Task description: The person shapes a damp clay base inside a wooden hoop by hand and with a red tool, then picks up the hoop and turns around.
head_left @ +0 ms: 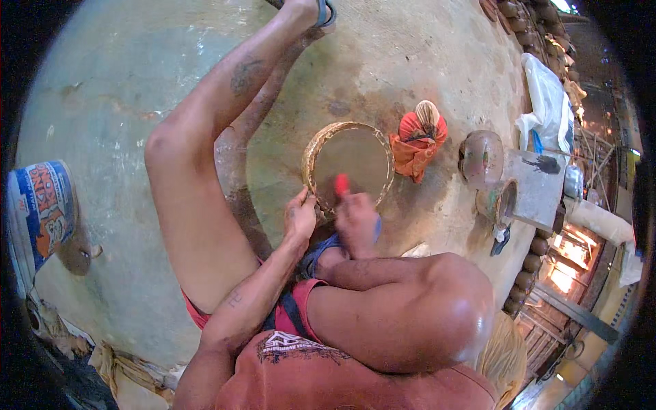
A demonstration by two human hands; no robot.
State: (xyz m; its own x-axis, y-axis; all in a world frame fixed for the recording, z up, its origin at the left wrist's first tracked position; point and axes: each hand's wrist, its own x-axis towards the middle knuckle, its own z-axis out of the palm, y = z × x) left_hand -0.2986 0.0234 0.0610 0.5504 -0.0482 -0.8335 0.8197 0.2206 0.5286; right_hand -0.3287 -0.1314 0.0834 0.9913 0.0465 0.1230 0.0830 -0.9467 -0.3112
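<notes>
Between my legs on the floor sits a round, drum-like piece [352, 160] with a flat grey-brown face and a rough, pale, ragged rim. My left hand [301, 213] is closed on the lower left part of that rim, fingers curled at its edge. Over the lower part of the face is my right hand [357, 222], smeared by motion. A short red piece [342, 183] sticks out from its fist; whether it is a tool's handle cannot be made out. Beyond the rim at the right lies an orange-red cloth bundle [417, 140] with a pale tuft on top.
A blue printed bucket [42, 212] stands at the far left. On the right are a brown round pot [482, 158], a second pot lying on its side [497, 201], a grey board [529, 188] and white plastic sheeting [547, 102]. Rows of dark clay pots [526, 273] line the wall.
</notes>
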